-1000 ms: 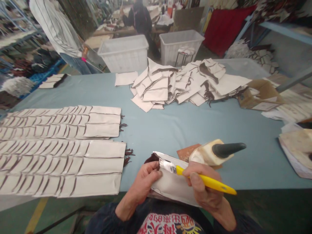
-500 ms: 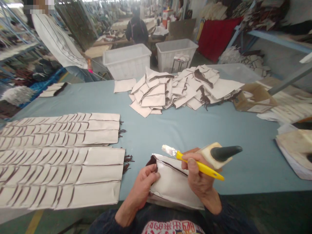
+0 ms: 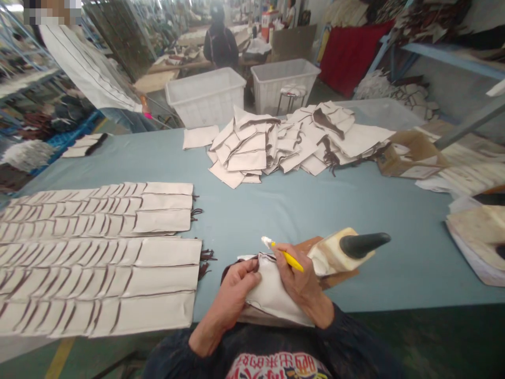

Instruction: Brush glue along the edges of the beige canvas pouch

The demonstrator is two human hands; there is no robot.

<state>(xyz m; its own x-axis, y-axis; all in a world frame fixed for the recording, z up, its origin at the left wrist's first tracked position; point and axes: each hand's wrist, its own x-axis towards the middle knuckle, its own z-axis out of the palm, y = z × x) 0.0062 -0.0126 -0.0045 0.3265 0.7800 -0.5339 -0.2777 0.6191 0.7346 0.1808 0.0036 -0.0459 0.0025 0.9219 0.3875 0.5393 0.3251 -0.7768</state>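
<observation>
My left hand point(image 3: 239, 287) pinches the upper left edge of a cream fabric piece point(image 3: 272, 292) with dark brown trim, which lies at the table's near edge. A yellow-handled brush point(image 3: 292, 260) is held in my right hand point(image 3: 302, 281), its bristles loaded with something white and pointing up to the left. That hand's fingers also touch the top edge of the fabric piece. Just right of it, a cream container with a dark, tapered top point(image 3: 343, 250) rests on a brown board point(image 3: 339, 279).
Overlapping rows of cream pieces point(image 3: 161, 281) cover the table's left side. A loose heap of similar pieces point(image 3: 252, 150) lies at the back, beside a cardboard box point(image 3: 412, 155). White bins point(image 3: 207, 97) stand beyond the table. A person in white point(image 3: 84, 68) is at the far left.
My right hand has moved left and down onto the fabric piece, bringing the brush lower and nearer my left hand. The fabric's top edge has shifted and bunched up.
</observation>
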